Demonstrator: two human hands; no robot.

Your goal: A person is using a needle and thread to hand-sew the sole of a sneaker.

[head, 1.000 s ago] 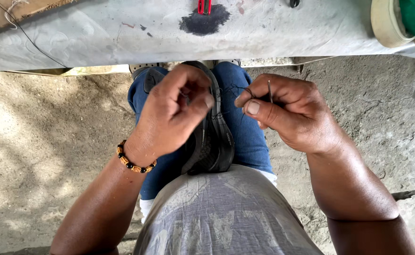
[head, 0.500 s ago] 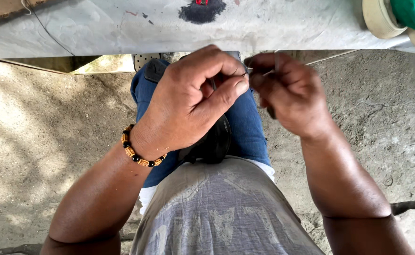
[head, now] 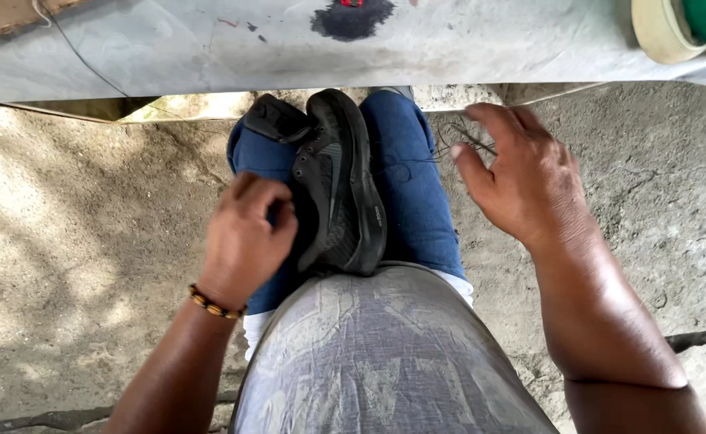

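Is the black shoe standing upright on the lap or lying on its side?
On its side. The shoe lies between the knees with its sole edge facing right, and the left hand grips its upper.

I am working with a single view, the head camera, and it is looking almost straight down along the wearer's own body. It is sitting close: the left hand (head: 244, 241) and right hand (head: 530, 185) are filling the middle of the frame, with both forearms running out at the bottom edge. Beyond the hands, at the top, it is catching the near edge of the bench (head: 208, 48). To either side of the hands it is showing the concrete floor (head: 71, 241).
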